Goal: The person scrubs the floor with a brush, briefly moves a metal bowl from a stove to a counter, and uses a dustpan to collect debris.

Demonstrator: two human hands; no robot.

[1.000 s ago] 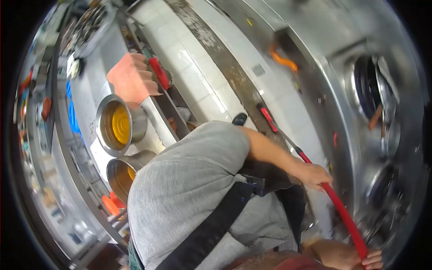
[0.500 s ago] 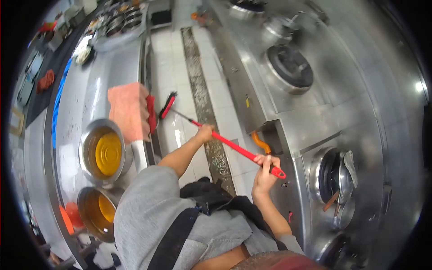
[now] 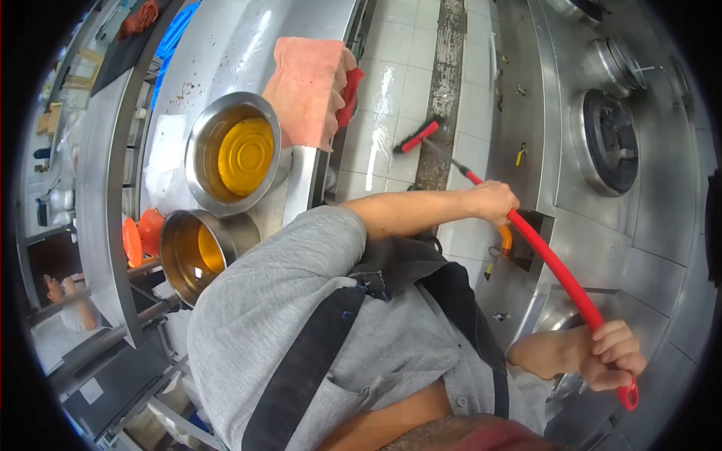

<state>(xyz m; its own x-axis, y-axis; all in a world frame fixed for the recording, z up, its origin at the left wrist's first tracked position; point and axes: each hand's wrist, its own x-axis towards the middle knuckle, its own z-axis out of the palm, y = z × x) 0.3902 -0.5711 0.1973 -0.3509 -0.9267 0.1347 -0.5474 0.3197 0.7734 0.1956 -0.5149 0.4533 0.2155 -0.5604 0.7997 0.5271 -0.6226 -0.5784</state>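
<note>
A long red-handled floor brush [image 3: 553, 259] slants across the aisle, its red head with dark bristles [image 3: 418, 138] down at the tiled floor beside the drain strip [image 3: 444, 98]. My left hand [image 3: 492, 202] is closed around the upper shaft, where the thin grey pole meets the red handle. Farther up, my right hand [image 3: 613, 355] wraps the handle close to its looped end, over the stove counter's edge.
On the left steel counter [image 3: 218, 45] stand two metal pots [image 3: 197, 161] [image 3: 171, 259] of yellow liquid, with a pink towel [image 3: 304, 90] over the edge. To the right, a stove counter [image 3: 602, 218] carries round burners [image 3: 608, 143]. A person [image 3: 75, 304] shows at far left.
Both hands and the brush have shifted to the right in view, and the brush head now overlaps the drain strip's edge. The view has turned, bringing the pots nearer the middle.
</note>
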